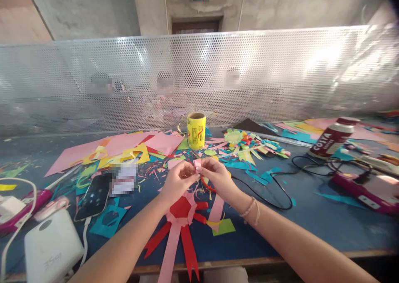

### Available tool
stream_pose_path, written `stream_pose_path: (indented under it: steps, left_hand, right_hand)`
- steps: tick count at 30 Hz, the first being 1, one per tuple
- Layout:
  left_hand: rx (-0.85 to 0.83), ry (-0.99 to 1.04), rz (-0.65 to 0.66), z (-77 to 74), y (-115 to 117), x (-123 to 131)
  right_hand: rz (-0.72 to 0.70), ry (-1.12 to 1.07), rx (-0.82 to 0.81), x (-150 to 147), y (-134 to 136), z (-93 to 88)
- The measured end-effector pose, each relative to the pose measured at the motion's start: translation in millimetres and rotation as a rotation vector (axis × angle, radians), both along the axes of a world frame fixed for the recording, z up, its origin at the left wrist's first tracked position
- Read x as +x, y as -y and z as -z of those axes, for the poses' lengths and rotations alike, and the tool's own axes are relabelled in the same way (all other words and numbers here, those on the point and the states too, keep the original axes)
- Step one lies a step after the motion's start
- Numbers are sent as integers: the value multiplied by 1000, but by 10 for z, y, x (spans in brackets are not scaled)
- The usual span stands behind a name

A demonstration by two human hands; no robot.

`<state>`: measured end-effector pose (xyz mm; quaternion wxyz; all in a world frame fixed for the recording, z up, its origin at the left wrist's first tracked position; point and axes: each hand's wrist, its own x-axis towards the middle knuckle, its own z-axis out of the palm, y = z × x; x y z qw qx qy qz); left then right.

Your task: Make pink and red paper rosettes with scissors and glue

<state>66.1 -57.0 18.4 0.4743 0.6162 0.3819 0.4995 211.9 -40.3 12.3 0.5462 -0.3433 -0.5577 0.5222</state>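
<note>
Over the middle of the blue table, my left hand (pixel 181 178) and my right hand (pixel 217 175) meet at a small piece of pink paper (pixel 197 164). The fingertips of both hands pinch it. Just below them lies a rosette (pixel 181 210) with a red centre, a pink folded rim and red and pink tails that hang toward the table's front edge. A pink strip (pixel 216 212) and a green paper piece (pixel 223 227) rest to the right of the rosette. Part of a red loop shows under my right hand.
A yellow tape roll (pixel 196 135) stands behind the hands, amid paper scraps. Left are a phone (pixel 94 196), a white power bank (pixel 52 247) and a cable. A brown bottle (pixel 333 137), black cable and purple power strip (pixel 364 191) lie right. A perforated metal screen (pixel 199 67) rises behind.
</note>
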Motion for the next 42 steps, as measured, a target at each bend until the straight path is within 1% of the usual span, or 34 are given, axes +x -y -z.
stream_pose_path:
  steps: [3,7,15,20,28,42]
  left_hand:
    - [57,-64,-59,50,-1,36]
    - [64,-116,-99,66,0,48]
    - [39,-87,-84,25,19,60]
    - [62,-87,-70,21,29,72]
    - [68,-124,-75,28,40,62]
    - [35,-112,-86,1,39,71]
  right_hand:
    - [-23,-64,-24,-15,0,16]
    - [-45,-78,-28,-22,16,14]
    - [13,-76,-12,-22,52,-41]
    - [-1,-105,18,-32,55,-35]
    - [-21,-132,19,-36,46,-10]
    - [-17,-149,-40,-23,62,-26]
